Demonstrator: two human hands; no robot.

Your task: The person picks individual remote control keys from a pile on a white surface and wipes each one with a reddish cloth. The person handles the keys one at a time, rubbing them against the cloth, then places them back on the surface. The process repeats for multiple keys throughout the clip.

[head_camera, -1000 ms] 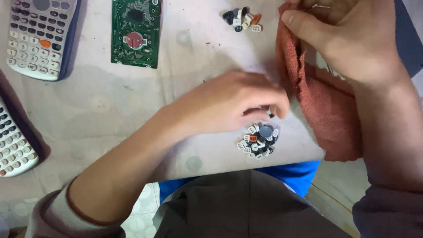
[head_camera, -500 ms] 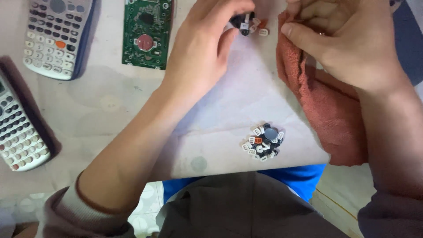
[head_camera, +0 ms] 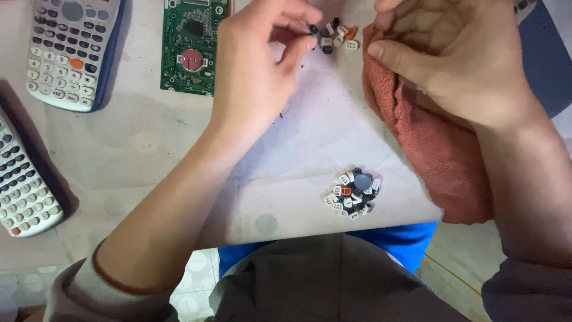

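Pinching a small black rubber key [head_camera: 313,28] in left hand [head_camera: 256,71], just left of far cluster of loose keys [head_camera: 336,37]; right hand [head_camera: 459,59] clutching rust-red towel [head_camera: 435,149].

The scene is lit softly and evenly, as by diffuse daylight; no glare or blown highlights are seen. A faint shadow is cast to the right beneath the left hand [head_camera: 256,71], and a darker one lies along the left edge of the near calculator [head_camera: 21,179]. Focus is held across the table [head_camera: 131,143]. Slight softness is noted at the fingertips and in the near corners.
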